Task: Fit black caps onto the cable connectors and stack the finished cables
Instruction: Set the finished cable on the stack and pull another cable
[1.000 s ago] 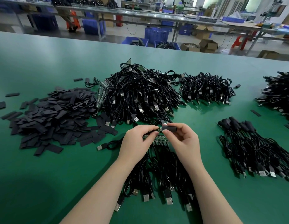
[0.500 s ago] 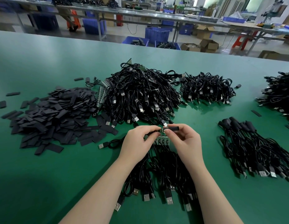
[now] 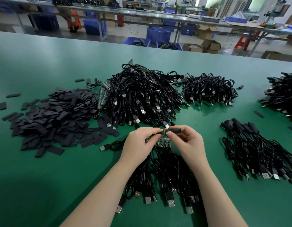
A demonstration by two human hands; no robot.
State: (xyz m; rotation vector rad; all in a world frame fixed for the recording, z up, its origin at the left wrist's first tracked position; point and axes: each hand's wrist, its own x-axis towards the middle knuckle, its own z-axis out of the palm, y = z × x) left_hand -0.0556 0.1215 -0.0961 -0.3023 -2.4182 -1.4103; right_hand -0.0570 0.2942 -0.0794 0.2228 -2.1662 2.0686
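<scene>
My left hand (image 3: 140, 145) pinches the small green circuit-board end of a black cable (image 3: 163, 132) above the table's middle. My right hand (image 3: 187, 143) pinches a black cap (image 3: 174, 130) whose open end meets that board. Under both hands lies a bundle of black cables (image 3: 168, 174) with green boards at the far end and USB plugs toward me. A heap of flat black caps (image 3: 50, 118) is at the left. A stack of capped cables (image 3: 256, 149) lies at the right.
A large pile of black USB cables (image 3: 142, 97) sits behind my hands, a smaller pile (image 3: 209, 89) to its right, another (image 3: 284, 94) at the far right edge. Loose caps (image 3: 13, 95) dot the green table (image 3: 43, 177). Benches and blue crates stand beyond.
The black cap in my right hand has shifted slightly right and turned level, its open end now against the board. My left hand has barely moved.
</scene>
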